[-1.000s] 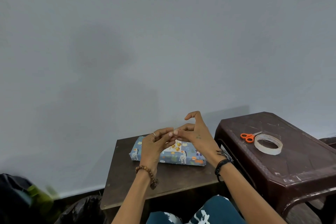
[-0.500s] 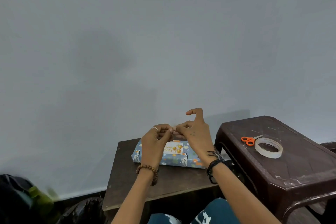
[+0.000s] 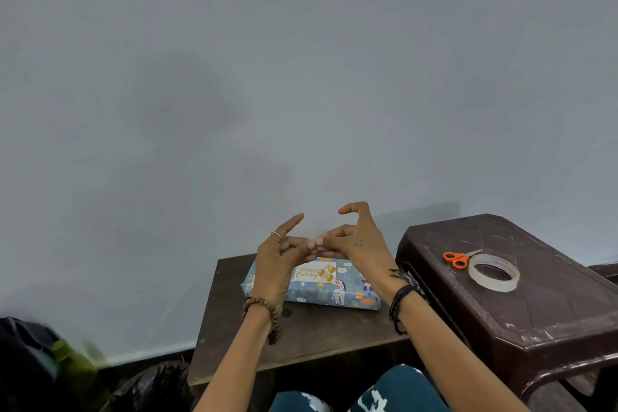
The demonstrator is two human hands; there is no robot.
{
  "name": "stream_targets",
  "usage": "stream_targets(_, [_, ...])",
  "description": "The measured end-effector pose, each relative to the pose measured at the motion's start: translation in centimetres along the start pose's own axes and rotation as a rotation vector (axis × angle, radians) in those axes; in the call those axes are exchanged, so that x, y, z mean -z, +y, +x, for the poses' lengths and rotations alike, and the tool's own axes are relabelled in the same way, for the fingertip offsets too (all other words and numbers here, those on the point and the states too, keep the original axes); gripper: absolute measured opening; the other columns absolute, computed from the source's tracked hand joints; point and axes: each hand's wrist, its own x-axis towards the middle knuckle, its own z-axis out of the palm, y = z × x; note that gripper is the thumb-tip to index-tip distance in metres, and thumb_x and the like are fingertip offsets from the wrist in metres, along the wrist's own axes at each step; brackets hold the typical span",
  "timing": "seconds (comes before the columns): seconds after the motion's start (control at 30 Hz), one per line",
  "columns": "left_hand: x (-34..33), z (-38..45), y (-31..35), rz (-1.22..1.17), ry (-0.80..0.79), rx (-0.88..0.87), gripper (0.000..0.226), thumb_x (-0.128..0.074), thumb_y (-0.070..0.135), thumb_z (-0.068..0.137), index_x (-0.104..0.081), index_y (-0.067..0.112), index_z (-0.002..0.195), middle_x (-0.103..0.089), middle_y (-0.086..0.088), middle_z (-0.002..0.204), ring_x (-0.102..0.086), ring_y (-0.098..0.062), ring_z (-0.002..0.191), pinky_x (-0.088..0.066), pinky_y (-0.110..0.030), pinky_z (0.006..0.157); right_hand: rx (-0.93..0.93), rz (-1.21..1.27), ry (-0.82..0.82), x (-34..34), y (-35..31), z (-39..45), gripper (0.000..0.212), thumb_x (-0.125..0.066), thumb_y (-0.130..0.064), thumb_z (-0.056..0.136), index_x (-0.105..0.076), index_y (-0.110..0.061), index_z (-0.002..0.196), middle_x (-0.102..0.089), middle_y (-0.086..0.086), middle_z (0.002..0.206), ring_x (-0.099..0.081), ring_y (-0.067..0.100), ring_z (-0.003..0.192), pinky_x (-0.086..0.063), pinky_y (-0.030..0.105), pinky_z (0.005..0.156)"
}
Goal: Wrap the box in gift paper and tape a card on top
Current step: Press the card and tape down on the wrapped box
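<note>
Both hands meet above the wrapped box (image 3: pixel 311 288): left hand (image 3: pixel 279 256) and right hand (image 3: pixel 356 246) pinch something small between fingertips — tape, I judge, for the card (image 3: pixel 314 272) lying on the box. Tape roll (image 3: pixel 493 272) sits right of it.

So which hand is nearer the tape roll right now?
Right. The right hand is raised above the wrapped box, on the side toward the stool that carries the tape roll. The left hand is farther over, beyond the right one.
</note>
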Motion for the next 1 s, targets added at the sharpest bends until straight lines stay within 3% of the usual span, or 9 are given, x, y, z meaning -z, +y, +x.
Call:
stream_targets(0.13, [0.2,0.2,0.1,0.040,-0.095,-0.010,0.038,-0.057,-0.007,0.085,-0.059,0.015,0.115,-0.064,-0.006,0.068,-0.066,-0.004,0.061,-0.053,-0.013,0.062,0.043,-0.135,-0.013,0.2,-0.4,0.1,0.055,-0.073,0.001,0.074,-0.037,-0.010,0.114,-0.069,0.013,0.078,-0.066,0.013,0.062,-0.052,0.014,0.055])
stream_targets(0.2, [0.6,0.5,0.1,0.133,-0.145,-0.037,0.027,-0.058,-0.007,0.084,-0.065,0.006,0.107,-0.066,-0.004,0.067,-0.066,-0.003,0.058,-0.052,-0.012,0.060,0.053,-0.218,-0.034,0.3,-0.4,0.3,0.057,-0.075,-0.001,0.073,-0.037,-0.012,0.114,-0.070,0.011,0.078,-0.068,0.019,0.069,-0.056,0.019,0.061])
stream_targets(0.33, [1.1,0.9,0.2,0.275,-0.180,-0.105,0.019,-0.062,-0.003,0.083,-0.068,0.015,0.084,-0.069,0.010,0.062,-0.066,-0.003,0.059,-0.053,-0.012,0.061,0.049,-0.278,-0.080,0.4,-0.6,0.5,0.057,-0.075,-0.003,0.073,-0.037,-0.013,0.113,-0.069,0.007,0.074,-0.068,0.018,0.066,-0.056,0.018,0.062])
stream_targets(0.43, [1.2,0.8,0.3,0.327,-0.146,-0.162,0.022,-0.063,-0.002,0.082,-0.067,0.019,0.077,-0.068,0.016,0.061,-0.064,-0.001,0.057,-0.051,-0.010,0.059,-0.013,-0.166,-0.086,0.4,-0.8,0.5,0.055,-0.071,0.003,0.076,-0.036,-0.009,0.117,-0.069,0.012,0.078,-0.068,0.017,0.063,-0.055,0.018,0.059])
stream_targets(0.53, [0.6,0.7,0.3,0.267,-0.046,-0.156,0.022,-0.064,-0.001,0.082,-0.066,0.019,0.073,-0.068,0.010,0.060,-0.063,-0.001,0.054,-0.050,-0.010,0.057,-0.093,0.126,-0.075,0.1,-0.7,0.3,0.052,-0.066,0.008,0.080,-0.035,-0.007,0.119,-0.069,0.020,0.084,-0.070,0.022,0.068,-0.057,0.022,0.063])
stream_targets(0.63, [-0.4,0.4,0.0,0.124,0.053,-0.101,0.014,-0.061,0.001,0.085,-0.066,0.013,0.078,-0.068,0.000,0.070,-0.063,-0.002,0.057,-0.050,-0.011,0.057,-0.107,0.323,0.060,-0.7,-0.1,0.0,0.045,-0.062,0.008,0.083,-0.037,-0.009,0.116,-0.069,0.021,0.083,-0.071,0.023,0.071,-0.058,0.023,0.062])
stream_targets(0.8, [-1.3,-0.1,-0.2,-0.098,0.108,0.002,0.009,-0.058,0.001,0.088,-0.064,0.005,0.083,-0.064,-0.009,0.072,-0.065,-0.005,0.058,-0.052,-0.013,0.058,-0.055,0.410,0.228,-1.0,0.9,0.0,0.039,-0.062,0.006,0.084,-0.039,-0.008,0.112,-0.068,0.022,0.084,-0.071,0.023,0.069,-0.056,0.022,0.059])
stream_targets(1.0, [-1.1,0.0,-0.9,-0.172,0.178,0.088,0.009,-0.059,0.002,0.087,-0.065,0.007,0.082,-0.064,-0.008,0.071,-0.064,-0.004,0.056,-0.053,-0.013,0.056,-0.062,0.380,0.120,-0.6,0.4,-0.2,0.038,-0.064,0.005,0.082,-0.045,-0.006,0.113,-0.069,0.022,0.088,-0.070,0.019,0.067,-0.055,0.020,0.057])
